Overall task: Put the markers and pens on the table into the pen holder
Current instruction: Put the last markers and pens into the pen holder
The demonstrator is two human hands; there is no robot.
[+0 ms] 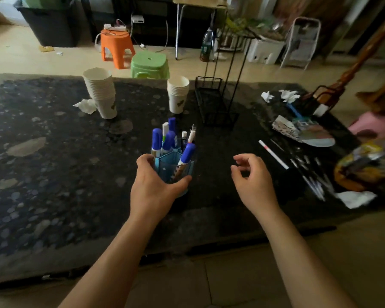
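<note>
A blue pen holder (172, 166) stands mid-table on the dark speckled table (53, 152). Several blue-capped markers (165, 138) and a few pens stick up out of it. My left hand (152, 185) wraps around the holder's near side, fingers on the left wall and thumb on the right. To the right of the holder, my right hand (252, 178) hovers with fingers loosely curled and nothing in it. A white pen (273, 154) lies slantwise on the table further right. Beside it lie several dark pens (309, 174), blurred.
Two stacks of white paper cups (102, 92) (177, 94) stand at the back of the table. A black wire rack (216, 103) stands behind the holder. Crumpled tissues (355, 198), wrappers and clutter (302, 130) fill the right end. Stools stand on the floor beyond.
</note>
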